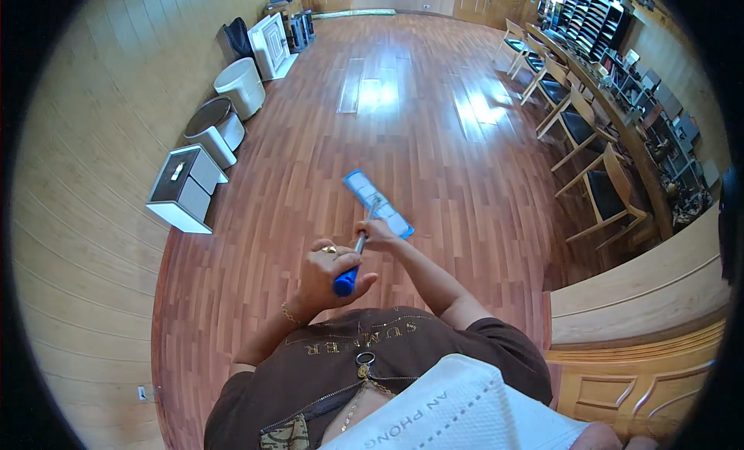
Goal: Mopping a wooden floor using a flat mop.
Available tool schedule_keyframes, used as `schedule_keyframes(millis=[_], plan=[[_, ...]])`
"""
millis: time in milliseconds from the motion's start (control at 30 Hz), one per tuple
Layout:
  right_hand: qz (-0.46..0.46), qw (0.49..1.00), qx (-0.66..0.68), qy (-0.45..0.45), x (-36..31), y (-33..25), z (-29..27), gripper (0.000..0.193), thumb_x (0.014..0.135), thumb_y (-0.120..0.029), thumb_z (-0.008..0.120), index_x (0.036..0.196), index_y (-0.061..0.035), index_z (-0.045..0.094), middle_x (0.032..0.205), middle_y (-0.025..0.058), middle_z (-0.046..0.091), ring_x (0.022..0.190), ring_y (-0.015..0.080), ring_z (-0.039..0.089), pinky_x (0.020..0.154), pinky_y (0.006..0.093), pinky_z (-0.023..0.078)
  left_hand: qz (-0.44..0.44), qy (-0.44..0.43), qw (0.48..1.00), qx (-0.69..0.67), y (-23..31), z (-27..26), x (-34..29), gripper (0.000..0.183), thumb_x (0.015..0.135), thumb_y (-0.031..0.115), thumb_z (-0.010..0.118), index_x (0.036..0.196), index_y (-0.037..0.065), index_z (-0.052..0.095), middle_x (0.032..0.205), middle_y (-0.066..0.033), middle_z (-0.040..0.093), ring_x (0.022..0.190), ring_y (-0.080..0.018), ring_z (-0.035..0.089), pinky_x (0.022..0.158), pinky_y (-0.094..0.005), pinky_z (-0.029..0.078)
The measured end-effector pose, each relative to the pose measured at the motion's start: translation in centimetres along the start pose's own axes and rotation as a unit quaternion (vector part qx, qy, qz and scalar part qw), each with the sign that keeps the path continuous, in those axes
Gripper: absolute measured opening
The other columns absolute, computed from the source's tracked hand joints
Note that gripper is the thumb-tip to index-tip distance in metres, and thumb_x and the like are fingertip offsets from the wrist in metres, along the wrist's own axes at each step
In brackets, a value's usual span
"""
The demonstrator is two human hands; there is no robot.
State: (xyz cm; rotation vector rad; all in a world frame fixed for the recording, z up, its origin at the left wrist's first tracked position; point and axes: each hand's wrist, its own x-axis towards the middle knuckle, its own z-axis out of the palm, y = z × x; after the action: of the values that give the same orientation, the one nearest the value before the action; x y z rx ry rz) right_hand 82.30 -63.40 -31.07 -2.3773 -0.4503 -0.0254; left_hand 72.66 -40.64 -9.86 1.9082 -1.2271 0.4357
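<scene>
A flat mop (379, 205) with a pale blue-edged rectangular head lies against the wooden floor ahead of me, its head slanting from far left to near right. My left hand (324, 273) is closed around the upper end of the handle, just above the blue grip (346, 283); a ring and a bracelet show on this hand and wrist. Farther down the metal pole, my right hand (376, 235) wraps the shaft close to the mop head in the picture. Part of the pole is hidden behind my fingers.
Along the left wall stand a small cabinet (186, 188), a round dark-topped table (213, 128), a white tub-shaped seat (240, 88) and a white panel (271, 47). Several wooden chairs (608, 188) line a long cluttered counter (620, 125) on the right. A wooden door (635, 396) is near right.
</scene>
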Motion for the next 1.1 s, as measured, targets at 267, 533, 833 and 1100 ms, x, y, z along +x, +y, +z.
schedule_keyframes(millis=[267, 533, 833, 1100], plan=[[-0.089, 0.98, 0.148, -0.101, 2.4, -9.7, 5.3, 0.044, 0.065, -0.045, 0.081, 0.071, -0.0073, 0.061, 0.067, 0.013, 0.059, 0.062, 0.0264, 0.057, 0.054, 0.0395, 0.041, -0.04, 0.02, 0.999, 0.008, 3.0, -10.7, -4.1, 0.023, 0.072, 0.025, 0.078, 0.079, 0.008, 0.064, 0.075, -0.0084, 0.066, 0.07, -0.0267, 0.066, 0.074, -0.0377, 0.047], [-0.095, 0.98, 0.084, -0.151, 5.2, -15.6, 13.4, 0.039, 0.07, -0.047, 0.073, 0.067, -0.0095, 0.063, 0.065, 0.0158, 0.062, 0.062, 0.0378, 0.06, 0.055, 0.0482, 0.044, -0.133, 0.136, 0.981, -0.04, 1.2, -17.7, -12.6, 0.026, 0.079, 0.028, 0.073, 0.081, 0.003, 0.067, 0.079, -0.0139, 0.069, 0.073, -0.0269, 0.066, 0.076, -0.0385, 0.047], [-0.007, 0.984, 0.026, -0.174, 5.4, -17.8, 14.8, 0.027, 0.065, -0.035, 0.071, 0.065, -0.0094, 0.061, 0.065, 0.0155, 0.061, 0.063, 0.0372, 0.06, 0.055, 0.0471, 0.043, -0.238, 0.159, 0.942, -0.175, -4.1, -19.8, -18.6, 0.021, 0.082, 0.021, 0.071, 0.089, 0.002, 0.067, 0.096, -0.016, 0.067, 0.09, -0.0258, 0.06, 0.086, -0.0393, 0.044], [0.145, 0.982, -0.008, -0.12, 3.6, -13.8, 15.7, 0.021, 0.058, -0.022, 0.072, 0.07, -0.008, 0.064, 0.069, 0.0135, 0.063, 0.065, 0.0327, 0.062, 0.058, 0.0452, 0.045, -0.163, -0.04, 0.953, -0.254, -14.5, -19.7, -18.9, 0.017, 0.076, 0.007, 0.075, 0.092, 0.003, 0.068, 0.097, -0.0165, 0.067, 0.09, -0.0252, 0.063, 0.079, -0.0349, 0.049]])
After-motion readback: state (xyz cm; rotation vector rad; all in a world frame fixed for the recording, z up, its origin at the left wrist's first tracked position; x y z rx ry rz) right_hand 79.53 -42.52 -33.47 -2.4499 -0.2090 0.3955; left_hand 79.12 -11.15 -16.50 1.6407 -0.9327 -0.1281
